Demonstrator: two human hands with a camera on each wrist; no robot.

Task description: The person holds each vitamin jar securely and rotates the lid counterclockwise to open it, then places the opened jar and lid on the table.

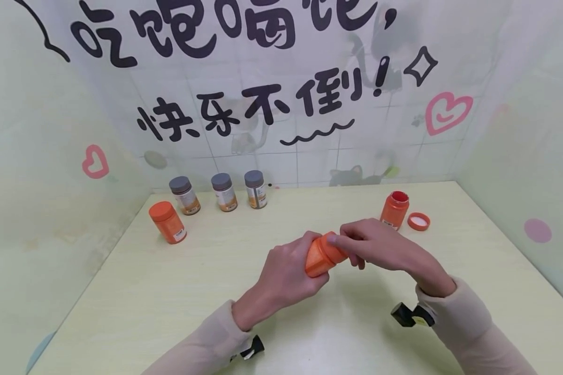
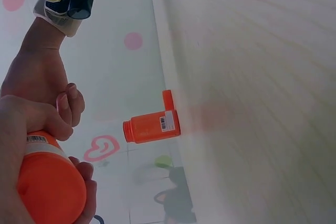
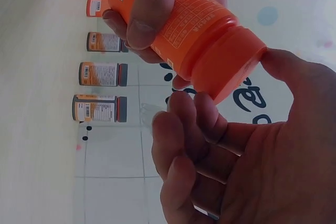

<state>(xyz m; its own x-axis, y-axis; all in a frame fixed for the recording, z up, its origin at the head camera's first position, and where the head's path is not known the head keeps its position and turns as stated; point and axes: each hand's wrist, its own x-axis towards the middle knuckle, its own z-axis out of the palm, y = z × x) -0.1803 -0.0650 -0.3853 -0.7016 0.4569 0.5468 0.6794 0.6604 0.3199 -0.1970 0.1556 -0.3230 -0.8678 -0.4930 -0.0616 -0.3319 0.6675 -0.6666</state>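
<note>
My left hand [image 1: 288, 268] wraps round an orange plastic bottle [image 1: 316, 259], held tilted above the table with its screw cap toward the right. In the right wrist view, a printed label shows on the bottle's side and the orange cap [image 3: 229, 64] sits on its neck. My right hand [image 1: 380, 242] has its thumb on one edge of that cap and its curled fingertips at the opposite edge. Seen from the left wrist, the bottle's base [image 2: 52, 190] faces the camera. Behind the right hand stands an uncapped orange bottle [image 1: 395, 209], with a loose orange cap [image 1: 418, 221] beside it.
At the table's back left stands another orange bottle [image 1: 168, 223], capped. Near it are three smaller bottles with grey caps: one left [image 1: 185, 196], one middle [image 1: 224, 192], one right [image 1: 255, 189]. Printed cloth walls [image 1: 262, 130] enclose the pale table [image 1: 136, 302].
</note>
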